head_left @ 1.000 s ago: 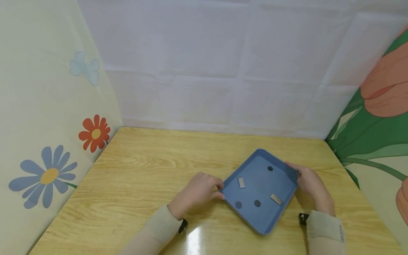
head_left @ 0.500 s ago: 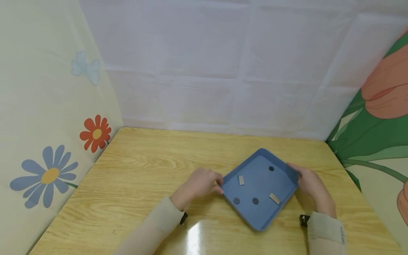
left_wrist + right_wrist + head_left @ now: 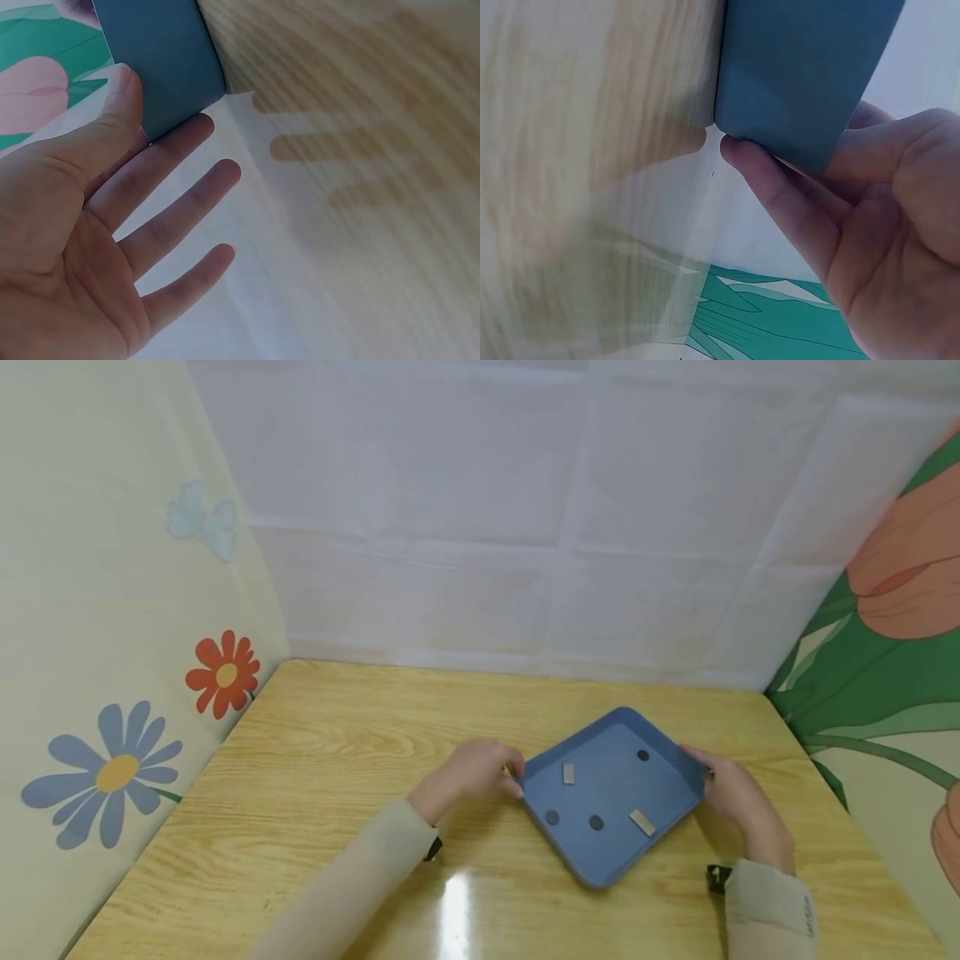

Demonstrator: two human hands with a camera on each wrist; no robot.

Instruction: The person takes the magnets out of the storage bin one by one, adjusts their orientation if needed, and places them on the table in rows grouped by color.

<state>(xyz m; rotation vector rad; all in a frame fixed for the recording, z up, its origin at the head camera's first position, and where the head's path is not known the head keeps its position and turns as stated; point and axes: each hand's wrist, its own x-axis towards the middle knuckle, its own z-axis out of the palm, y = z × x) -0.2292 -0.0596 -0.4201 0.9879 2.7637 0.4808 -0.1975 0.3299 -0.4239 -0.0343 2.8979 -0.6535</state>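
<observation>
Between left hand (image 3: 476, 770) and right hand (image 3: 738, 795), each pinching a corner, is blue tray (image 3: 618, 789), where uneven lifting or a slipped pinch could tilt it and send dark discs (image 3: 596, 822) and flat bars (image 3: 642, 822) sliding.

Both wrist views cut off the blue tray (image 3: 161, 60) and hide its inside.

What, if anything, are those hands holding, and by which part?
The blue tray: the left hand pinches its corner at the left of the head view, the right hand grips the corner at the right.
</observation>
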